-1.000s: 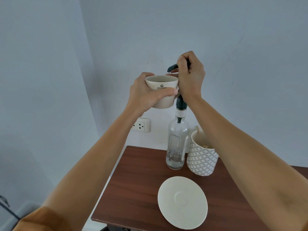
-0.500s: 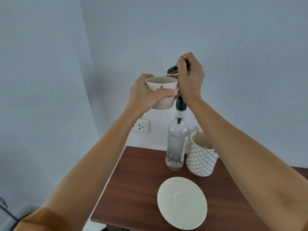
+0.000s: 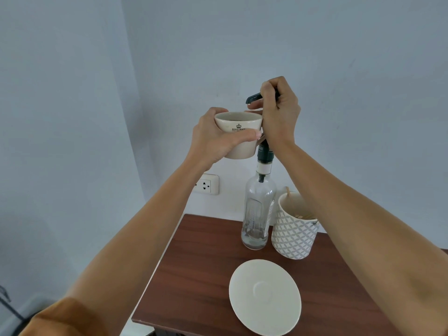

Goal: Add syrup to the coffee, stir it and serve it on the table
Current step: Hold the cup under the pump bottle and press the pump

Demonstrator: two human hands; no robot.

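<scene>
The bench [image 3: 206, 275] was dark wood-grain with a dull sheen, the bottle [image 3: 258, 214] on it clear glass, the saucer [image 3: 265, 297] smooth matt cream ceramic.

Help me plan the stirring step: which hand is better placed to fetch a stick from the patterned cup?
Right. The right hand is on the pump directly above the patterned cup; the left hand holds the coffee cup.

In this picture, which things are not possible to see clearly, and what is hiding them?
- Head view: the pump head is mostly wrapped by the right hand.
- Whether syrup is flowing from its spout: too small to tell.
- The liquid in the cup: hidden by its rim and the left hand.
- The contents of the patterned holder: partly covered by the right forearm.
- The table: cut off at the bottom edge.
</scene>
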